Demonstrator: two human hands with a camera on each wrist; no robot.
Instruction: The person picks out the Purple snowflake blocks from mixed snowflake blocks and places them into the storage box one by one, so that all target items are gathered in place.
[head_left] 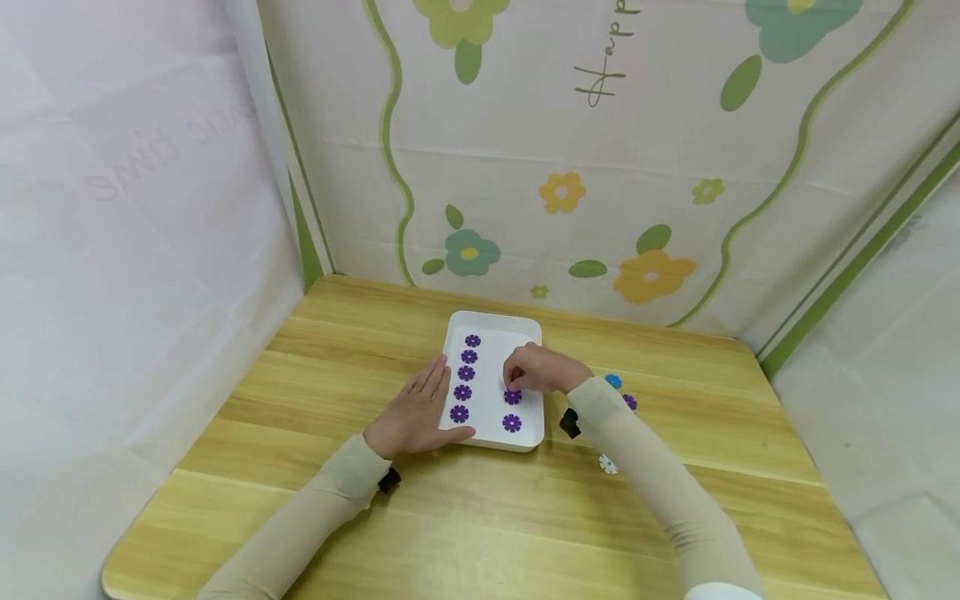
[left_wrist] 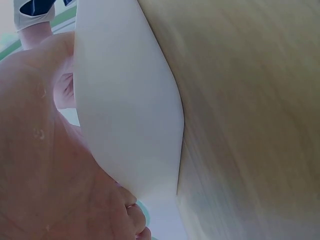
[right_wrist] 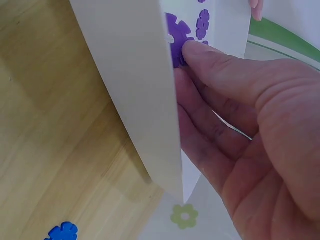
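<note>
A shallow white tray (head_left: pixel 487 400) sits on the wooden table. Inside it, several purple flower-shaped plastic discs (head_left: pixel 466 373) form a column along the left side. My left hand (head_left: pixel 412 417) rests along the tray's left wall with fingers extended, its thumb over the near-left corner; the left wrist view shows the palm against the tray's white outer wall (left_wrist: pixel 127 100). On the tray's right side, my right hand (head_left: pixel 542 368) pinches a purple disc (right_wrist: pixel 176 40) between thumb and fingers. Another purple disc (head_left: pixel 512 423) lies just nearer me in the tray.
Right of the tray, partly behind my right forearm, lie a blue disc (head_left: pixel 613 381), a purple disc (head_left: pixel 629 402) and a white disc (head_left: pixel 608 464). A printed fabric backdrop (head_left: pixel 495 167) stands behind the table's far edge, with pale fabric on both sides.
</note>
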